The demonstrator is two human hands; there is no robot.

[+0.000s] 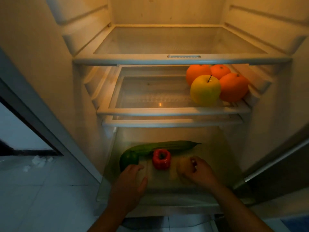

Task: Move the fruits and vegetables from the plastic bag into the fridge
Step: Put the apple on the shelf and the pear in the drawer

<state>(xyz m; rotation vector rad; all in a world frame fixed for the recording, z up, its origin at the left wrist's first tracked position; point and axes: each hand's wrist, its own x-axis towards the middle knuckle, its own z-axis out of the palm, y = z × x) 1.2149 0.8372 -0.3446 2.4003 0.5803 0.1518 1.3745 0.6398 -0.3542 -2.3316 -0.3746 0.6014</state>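
Right hand [199,173] cups a pale yellowish round vegetable [184,166] in the bottom clear crisper drawer [167,196], left hand [132,180] open on a pale item I can't make out, while three oranges [233,87] and a yellow-green apple [204,89] already sit shelved, bag unseen.

Your view is dim overall, with warm yellow light coming from 12 o'clock inside the fridge [167,17]. It fades downward, so the bottom drawer [167,181] sits in murky shadow. The floor [41,190] at 8 o'clock looks cool grey. Wide-angle bending curves the edges; detail is soft throughout.
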